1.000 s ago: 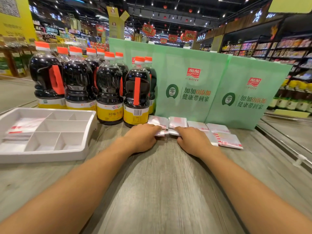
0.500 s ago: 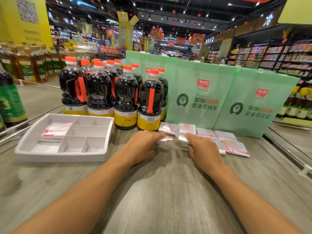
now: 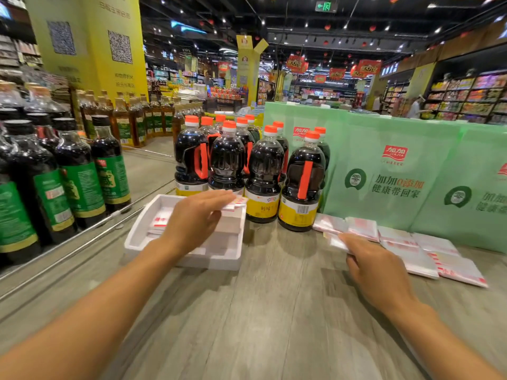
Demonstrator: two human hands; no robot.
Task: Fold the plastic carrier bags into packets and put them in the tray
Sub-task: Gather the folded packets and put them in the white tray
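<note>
A person's left hand (image 3: 197, 215) reaches over a white divided tray (image 3: 131, 238) on a wood-grain counter (image 3: 274, 311). Its fingers are almost straight, with the thumb tucked beneath, pinching a folded packet (image 3: 235, 203) that hangs just over the tray's far right rim. Another folded bag (image 3: 160, 222) with red print already lies in the tray's left compartment, partly hidden by the hand. To the right, well apart from the tray, the right hand (image 3: 375, 267) lies palm down, its fingertips touching the near-left packet (image 3: 335, 241) of a row of folded bags (image 3: 411, 244); whether it grips that packet cannot be told. Behind the tray stand dark sauce bottles (image 3: 263, 171) with orange caps and yellow labels. Pale green bags (image 3: 395, 185) behind the row carry a red "加加" logo and the words "加加0添加 健康带回家". Green-labelled bottles (image 3: 79, 185) stand at far left, and a yellow pillar (image 3: 90, 45) behind them shows QR codes.
</note>
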